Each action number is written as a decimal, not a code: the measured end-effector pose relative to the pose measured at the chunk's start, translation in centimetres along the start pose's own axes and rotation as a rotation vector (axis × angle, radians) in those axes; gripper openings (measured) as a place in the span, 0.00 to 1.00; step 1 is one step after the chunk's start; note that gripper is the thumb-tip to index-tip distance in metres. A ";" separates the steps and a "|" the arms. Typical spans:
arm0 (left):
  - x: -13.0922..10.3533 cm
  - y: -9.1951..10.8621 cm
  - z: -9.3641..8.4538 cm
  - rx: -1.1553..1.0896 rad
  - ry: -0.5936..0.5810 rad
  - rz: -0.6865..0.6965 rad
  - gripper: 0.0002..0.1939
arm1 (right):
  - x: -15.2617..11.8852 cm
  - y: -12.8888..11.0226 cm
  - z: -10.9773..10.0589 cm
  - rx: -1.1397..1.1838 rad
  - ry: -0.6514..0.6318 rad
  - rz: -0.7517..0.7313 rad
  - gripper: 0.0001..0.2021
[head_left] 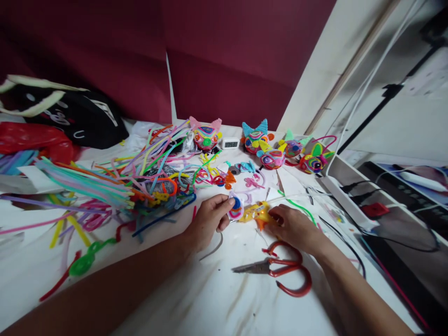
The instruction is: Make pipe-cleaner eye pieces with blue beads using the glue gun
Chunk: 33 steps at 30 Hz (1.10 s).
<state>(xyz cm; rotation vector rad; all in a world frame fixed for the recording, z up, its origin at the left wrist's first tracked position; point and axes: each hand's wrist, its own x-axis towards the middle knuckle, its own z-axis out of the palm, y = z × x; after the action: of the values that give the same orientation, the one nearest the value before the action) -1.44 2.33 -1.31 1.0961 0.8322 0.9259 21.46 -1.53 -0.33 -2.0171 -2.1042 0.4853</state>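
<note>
My left hand (209, 218) pinches a round coiled pipe-cleaner disc (236, 208) between thumb and fingers. The disc has a pale purple rim with blue, red and pink bands inside. Just right of it is a yellow glue gun (252, 213) with an orange trigger, low over the table. My right hand (293, 227) is curled around the glue gun's rear end, and its fingertips are partly hidden. Below that hand lie red-handled scissors (276, 269), blades pointing left.
Bundles of coloured pipe cleaners (87, 184) spread across the left. Behind stand several animal-head figures (256, 136) and a small digital clock (230, 143). A black bag (70, 112) sits back left. A white power strip (350, 205) with cords runs along the right.
</note>
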 end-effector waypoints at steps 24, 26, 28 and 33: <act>1.0 0.1 -0.9 -0.084 0.066 0.012 0.18 | -1.8 1.6 0.2 0.468 0.310 0.103 0.21; 1.1 -0.1 -1.0 -0.102 0.071 0.009 0.18 | -1.9 1.5 0.2 0.587 0.408 0.123 0.23; 1.2 -0.3 -1.1 -0.125 0.073 0.001 0.17 | -2.0 1.2 0.2 0.714 0.532 0.158 0.25; 1.3 -0.8 -1.1 -0.158 0.064 -0.025 0.16 | -2.5 0.1 0.1 0.962 0.634 0.219 0.25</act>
<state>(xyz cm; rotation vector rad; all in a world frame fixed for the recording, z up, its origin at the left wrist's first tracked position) -1.79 3.76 -2.45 0.9215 0.8085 0.9925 21.62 -4.02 -0.24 -1.5092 -0.9770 0.6170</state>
